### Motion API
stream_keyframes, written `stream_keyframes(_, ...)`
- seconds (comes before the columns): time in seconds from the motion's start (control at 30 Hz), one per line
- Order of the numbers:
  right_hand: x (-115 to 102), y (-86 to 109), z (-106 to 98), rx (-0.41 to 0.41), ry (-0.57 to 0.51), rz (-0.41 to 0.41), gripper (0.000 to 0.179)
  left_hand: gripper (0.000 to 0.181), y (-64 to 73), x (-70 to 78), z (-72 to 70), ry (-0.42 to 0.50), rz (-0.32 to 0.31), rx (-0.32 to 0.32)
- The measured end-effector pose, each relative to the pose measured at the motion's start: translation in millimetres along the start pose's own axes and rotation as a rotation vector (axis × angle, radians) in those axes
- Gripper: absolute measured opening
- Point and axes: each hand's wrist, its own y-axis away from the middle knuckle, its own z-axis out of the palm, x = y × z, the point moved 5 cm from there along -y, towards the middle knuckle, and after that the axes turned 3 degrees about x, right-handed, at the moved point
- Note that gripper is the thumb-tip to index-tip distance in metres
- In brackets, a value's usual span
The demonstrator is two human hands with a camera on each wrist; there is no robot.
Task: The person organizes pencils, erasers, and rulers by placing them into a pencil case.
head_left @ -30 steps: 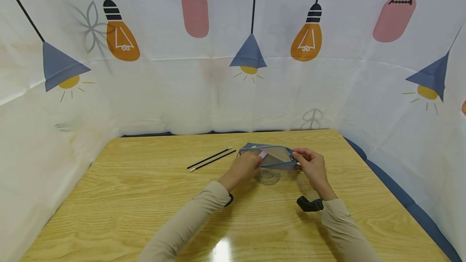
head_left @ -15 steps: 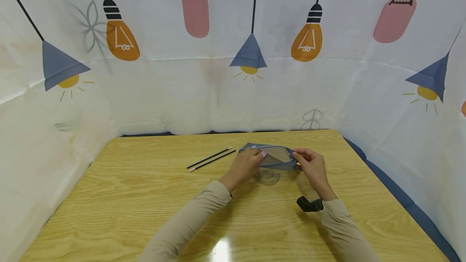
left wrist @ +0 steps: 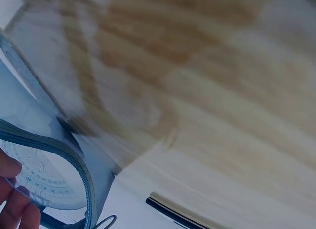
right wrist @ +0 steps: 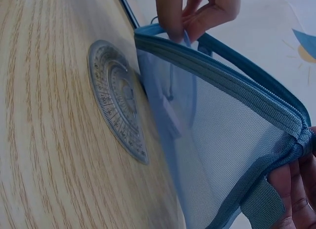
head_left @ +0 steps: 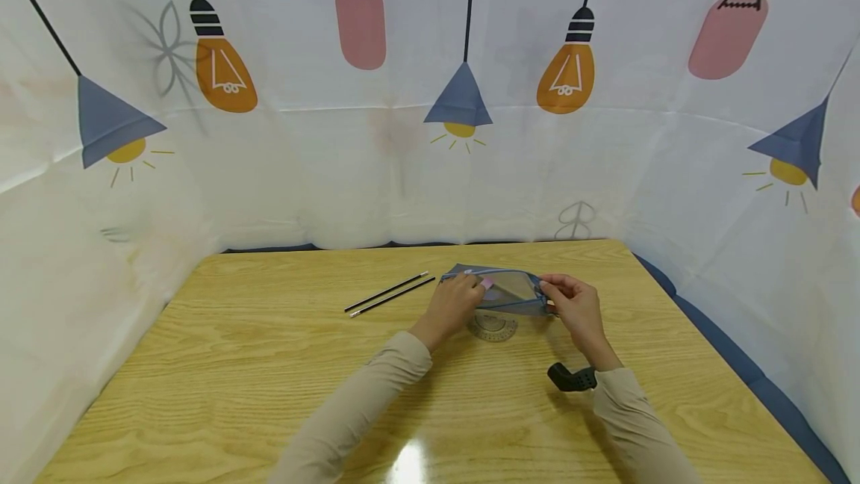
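Observation:
A blue mesh zip pouch (head_left: 517,307) lies unzipped on the table, its mouth held wide. At its left end my left hand (head_left: 456,300) reaches to the opening, with thumb and fingertips pinching a clear protractor (left wrist: 45,173) that extends down inside the pouch. My right hand (head_left: 581,312) grips the pouch's right corner beside the zipper end, fingers partly hidden behind the fabric tab in the right wrist view. A pink block, like an eraser (right wrist: 170,119), shows through the mesh inside. Just in front of the pouch, a second clear protractor (head_left: 493,328) lies flat on the wood.
Two black pencils with pale ends, the far pencil (head_left: 384,292) and the near pencil (head_left: 393,297), lie side by side left of the pouch. The wooden table (head_left: 282,387) meets a printed fabric wall (head_left: 309,178) at the back and sides. A black wrist device (head_left: 571,377) sits on my right wrist.
My left hand and forearm have shifted slightly, and the left wrist's black device has gone out of sight. My right hand, pouch, pencils and the protractor on the table stay put.

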Motion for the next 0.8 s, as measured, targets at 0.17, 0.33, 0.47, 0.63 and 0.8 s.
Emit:
stream_keyframes(0.17,0.0,0.5,0.7,-0.002,-0.007,0.009,0.026,0.013,-1.3,0.5,2.8,-0.014,-0.005,-0.042)
stream_keyframes(0.33,0.1,0.9,0.9,0.0,-0.013,0.015,0.026,0.012,-2.2,0.4,7.3,-0.033,-0.03,-0.105)
stream_keyframes(0.47,0.1,1.2,1.5,-0.005,-0.014,0.016,0.026,0.014,-3.7,0.3,11.5,-0.04,-0.049,-0.146)
stream_keyframes(0.63,-0.6,1.4,2.3,-0.007,-0.017,0.012,0.025,0.017,-5.7,-0.3,15.4,-0.002,-0.081,-0.198)
stream_keyframes(0.8,-0.4,1.0,2.3,0.0,-0.012,0.016,0.025,0.015,-7.3,-0.8,17.1,0.036,-0.1,-0.236)
